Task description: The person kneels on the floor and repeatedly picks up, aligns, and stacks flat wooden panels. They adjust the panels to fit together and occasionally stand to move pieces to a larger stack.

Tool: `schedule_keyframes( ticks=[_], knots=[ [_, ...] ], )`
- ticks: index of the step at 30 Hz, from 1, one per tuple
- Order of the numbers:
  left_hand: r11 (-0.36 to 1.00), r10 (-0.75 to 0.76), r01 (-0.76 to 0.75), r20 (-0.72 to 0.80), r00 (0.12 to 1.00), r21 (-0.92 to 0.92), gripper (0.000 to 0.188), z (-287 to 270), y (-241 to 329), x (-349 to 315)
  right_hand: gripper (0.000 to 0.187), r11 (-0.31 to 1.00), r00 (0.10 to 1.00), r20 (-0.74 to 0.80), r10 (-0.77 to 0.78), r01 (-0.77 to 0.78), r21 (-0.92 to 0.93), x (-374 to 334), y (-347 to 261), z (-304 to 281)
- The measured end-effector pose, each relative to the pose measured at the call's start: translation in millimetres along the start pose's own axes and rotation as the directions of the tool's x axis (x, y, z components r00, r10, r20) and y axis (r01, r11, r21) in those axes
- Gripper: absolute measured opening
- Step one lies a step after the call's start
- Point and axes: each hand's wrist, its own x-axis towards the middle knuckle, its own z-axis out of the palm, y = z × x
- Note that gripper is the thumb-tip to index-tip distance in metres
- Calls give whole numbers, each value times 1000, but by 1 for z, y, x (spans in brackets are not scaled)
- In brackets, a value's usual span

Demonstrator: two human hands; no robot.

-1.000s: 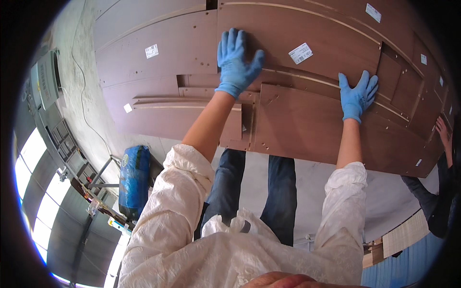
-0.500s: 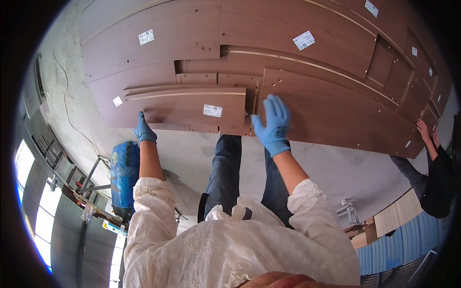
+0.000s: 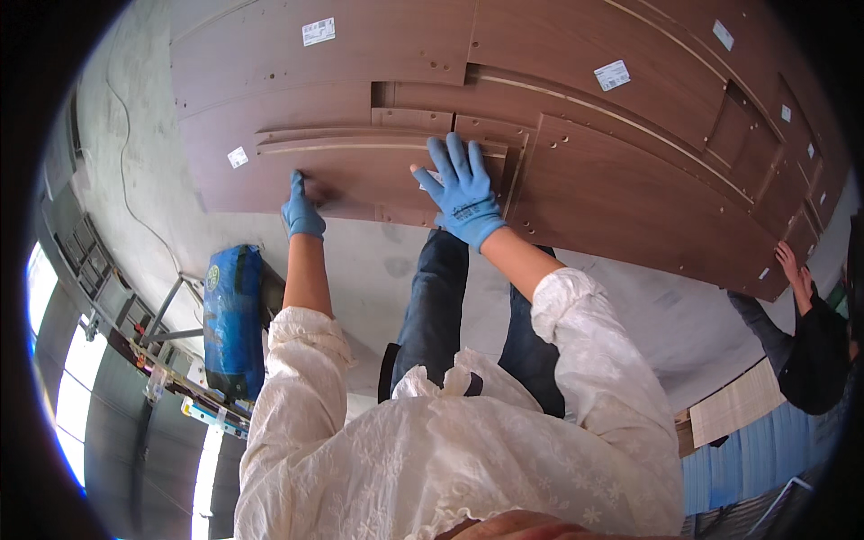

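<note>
My right hand [image 3: 466, 193], in a blue glove with one bare fingertip, lies spread over the right part of a narrow reddish-brown board [image 3: 369, 175]. It partly covers the board's white label. At the board's front left, my left hand [image 3: 303, 207], also gloved in blue, is seen edge-on against the panels, its visible digits stretched away from me. A dark shadow falls on the brown surface beside it. The narrow board sits on other brown panels, next to a long drilled panel [image 3: 630, 189] on the right.
More labelled brown panels [image 3: 315, 67] spread across the far side. A co-worker's hand [image 3: 792, 265] touches the panels' right end. A blue wrapped bundle [image 3: 232, 315] stands at left near a metal frame [image 3: 171, 315]. A cable [image 3: 130, 171] runs over the concrete floor.
My right hand has moved left from beside the long panel onto the narrow board's right part. My left hand stays at the front left edge. The view has shifted slightly.
</note>
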Motion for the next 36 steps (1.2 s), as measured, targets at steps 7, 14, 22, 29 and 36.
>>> schedule_keyframes(
  ticks=[7,14,22,29,36],
  knots=[
    [956,291,-290,-29,956,32,78,-20,16,34,99,987,988,-68,139,-133,93,-1,-2,-5],
    [856,379,-428,212,901,289,74,-37,23,99,107,731,757,-61,651,-602,322,-34,-18,-13],
    [866,323,-386,234,917,317,72,-37,29,103,101,360,447,11,894,-734,576,-10,-29,5],
    [857,193,-284,245,950,430,70,-51,70,70,91,311,413,2,911,-691,653,-28,-45,-22],
    [936,233,-333,510,828,111,45,-87,98,-9,82,437,403,-217,889,-610,661,-70,-20,-77]
  ],
)
